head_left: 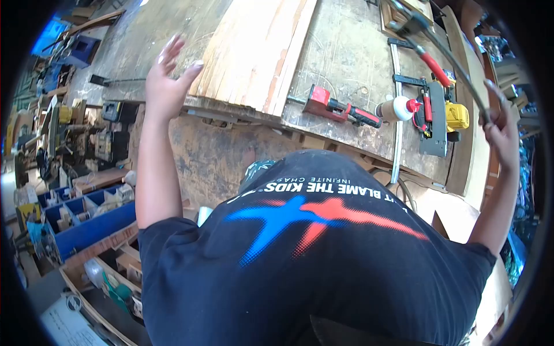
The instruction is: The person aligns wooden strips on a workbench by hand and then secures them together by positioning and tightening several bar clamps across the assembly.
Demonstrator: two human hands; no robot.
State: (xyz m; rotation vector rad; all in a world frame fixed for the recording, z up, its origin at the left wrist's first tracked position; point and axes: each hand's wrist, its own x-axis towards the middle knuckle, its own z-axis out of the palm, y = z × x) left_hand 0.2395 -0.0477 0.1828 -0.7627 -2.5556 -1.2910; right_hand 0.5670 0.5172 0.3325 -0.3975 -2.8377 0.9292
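My left hand [167, 83] is raised over the left end of the workbench, near a pale wooden panel [254, 46]. Its fingers and thumb are apart, with nothing in them. At the right, the fingers of my right hand [501, 130] close around the lower end of the long bar of an F-clamp [459, 66]. The clamp is held up at a slant, its red handle [435, 69] hanging beside the bar. Some of its far end is blurred. Below it on the bench lie a metal bar clamp [398, 89] and a white bottle with a red cap [398, 108].
A red clamp head with a black-and-red handle [340, 108] lies near the front edge of the workbench [340, 57]. A dark flat tool [434, 121] and a yellow tool [457, 116] are at the right. Blue bins [92, 228] and a wooden tray [75, 282] stand at lower left.
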